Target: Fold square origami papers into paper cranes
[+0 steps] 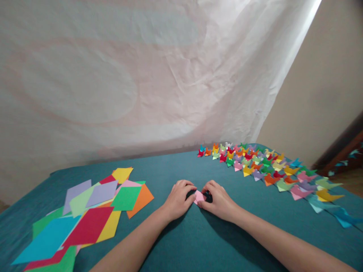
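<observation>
Between the two arms, a wide patch of the green bench shows. Colored paper squares lie in a messy pile, well apart on the left. The left hand and right hand both pinch a small folded pink paper in the middle. Many paper birds line the right side, up near the back edge. A pale sheet hangs behind.

Your one camera looks from your head, behind and above your left hand and right hand, facing forward and down. It sits far enough back to take in the table around them and the hanging sheet beyond.
</observation>
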`<action>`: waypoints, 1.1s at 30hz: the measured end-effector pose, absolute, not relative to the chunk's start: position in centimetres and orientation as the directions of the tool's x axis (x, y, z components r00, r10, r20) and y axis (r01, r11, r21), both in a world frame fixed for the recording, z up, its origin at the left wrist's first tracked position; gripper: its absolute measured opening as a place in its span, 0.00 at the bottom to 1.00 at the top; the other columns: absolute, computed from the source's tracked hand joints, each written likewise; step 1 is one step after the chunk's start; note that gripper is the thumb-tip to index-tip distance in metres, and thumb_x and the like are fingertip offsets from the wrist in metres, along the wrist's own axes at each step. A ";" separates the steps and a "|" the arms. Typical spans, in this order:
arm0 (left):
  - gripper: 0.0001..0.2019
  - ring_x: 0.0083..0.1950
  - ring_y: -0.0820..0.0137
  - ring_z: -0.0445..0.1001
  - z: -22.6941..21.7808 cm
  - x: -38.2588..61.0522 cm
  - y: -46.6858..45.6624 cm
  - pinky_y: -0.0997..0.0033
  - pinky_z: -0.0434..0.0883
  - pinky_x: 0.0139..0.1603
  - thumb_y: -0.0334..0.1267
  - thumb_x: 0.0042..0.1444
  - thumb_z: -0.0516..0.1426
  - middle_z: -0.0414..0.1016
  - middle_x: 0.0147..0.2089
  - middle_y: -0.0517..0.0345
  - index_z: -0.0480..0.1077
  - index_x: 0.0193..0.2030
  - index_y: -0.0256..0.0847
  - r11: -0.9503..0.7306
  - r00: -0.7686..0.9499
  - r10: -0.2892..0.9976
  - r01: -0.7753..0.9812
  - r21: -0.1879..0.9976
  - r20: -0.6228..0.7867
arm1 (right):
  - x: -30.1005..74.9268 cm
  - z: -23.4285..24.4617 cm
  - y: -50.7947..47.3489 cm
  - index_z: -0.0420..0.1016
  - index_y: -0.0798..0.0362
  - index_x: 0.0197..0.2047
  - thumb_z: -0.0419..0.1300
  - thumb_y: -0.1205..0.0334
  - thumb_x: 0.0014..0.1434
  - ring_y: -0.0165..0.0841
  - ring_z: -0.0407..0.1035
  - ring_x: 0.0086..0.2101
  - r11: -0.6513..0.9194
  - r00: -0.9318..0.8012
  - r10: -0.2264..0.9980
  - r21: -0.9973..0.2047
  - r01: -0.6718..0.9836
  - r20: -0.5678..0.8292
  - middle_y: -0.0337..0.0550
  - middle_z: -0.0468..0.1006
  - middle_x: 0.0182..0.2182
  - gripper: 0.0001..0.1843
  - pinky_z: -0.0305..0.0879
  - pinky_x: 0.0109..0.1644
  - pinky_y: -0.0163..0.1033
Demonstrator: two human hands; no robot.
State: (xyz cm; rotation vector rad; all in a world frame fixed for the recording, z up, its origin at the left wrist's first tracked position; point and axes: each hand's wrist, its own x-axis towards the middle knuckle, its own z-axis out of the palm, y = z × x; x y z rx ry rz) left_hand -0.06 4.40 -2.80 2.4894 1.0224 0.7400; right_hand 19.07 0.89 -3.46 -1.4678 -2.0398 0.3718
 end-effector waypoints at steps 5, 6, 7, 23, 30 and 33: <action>0.11 0.51 0.63 0.65 -2.7 -0.1 4.5 0.62 0.62 0.53 0.35 0.52 0.58 0.70 0.48 0.53 0.71 0.44 0.42 -0.679 0.601 0.716 0.484 0.551 0.355 | 18.8 -3.5 0.7 0.69 0.52 0.34 0.64 0.57 0.48 0.35 0.65 0.37 0.334 -0.187 0.937 -0.591 0.734 0.296 0.41 0.70 0.34 0.11 0.57 0.40 0.40; 0.10 0.50 0.64 0.66 -2.6 -0.1 4.5 0.63 0.62 0.53 0.34 0.51 0.59 0.70 0.47 0.53 0.71 0.41 0.41 -0.669 0.590 0.723 0.464 0.581 0.360 | 18.8 -3.5 0.7 0.69 0.52 0.34 0.63 0.58 0.48 0.35 0.65 0.36 0.331 -0.181 0.938 -0.604 0.725 0.296 0.40 0.70 0.33 0.11 0.57 0.40 0.40; 0.08 0.49 0.64 0.67 -2.6 -0.1 4.7 0.64 0.62 0.52 0.33 0.50 0.59 0.71 0.45 0.54 0.71 0.39 0.40 -0.648 0.574 0.736 0.445 0.618 0.358 | 18.8 -3.5 0.6 0.69 0.52 0.33 0.63 0.59 0.49 0.34 0.65 0.36 0.331 -0.178 0.938 -0.619 0.713 0.296 0.40 0.71 0.33 0.10 0.57 0.40 0.40; 0.13 0.28 0.76 0.66 -2.7 0.1 5.6 0.77 0.62 0.30 0.44 0.52 0.59 0.70 0.29 0.60 0.68 0.32 0.35 -0.259 0.432 0.881 0.101 0.960 0.192 | 18.8 -2.6 0.6 0.71 0.53 0.32 0.56 0.61 0.58 0.33 0.65 0.32 0.451 -0.111 0.881 -0.747 0.490 0.459 0.41 0.72 0.28 0.06 0.61 0.37 0.37; 0.05 0.38 0.70 0.70 -2.2 0.0 5.1 0.71 0.66 0.40 0.38 0.55 0.57 0.72 0.35 0.57 0.71 0.34 0.38 -0.532 0.459 0.812 0.325 0.782 0.362 | 19.2 -2.6 0.7 0.74 0.50 0.35 0.54 0.64 0.60 0.34 0.66 0.34 0.584 -0.177 0.753 -0.521 0.622 0.634 0.43 0.74 0.31 0.07 0.61 0.39 0.40; 0.05 0.44 0.67 0.69 -1.6 0.1 4.6 0.67 0.65 0.48 0.35 0.53 0.58 0.72 0.40 0.55 0.70 0.37 0.40 -0.655 0.490 0.734 0.327 0.681 0.471 | 19.4 -2.5 0.5 0.75 0.49 0.36 0.54 0.65 0.60 0.35 0.65 0.35 0.593 -0.290 0.705 -0.312 0.742 0.647 0.43 0.75 0.32 0.08 0.58 0.39 0.41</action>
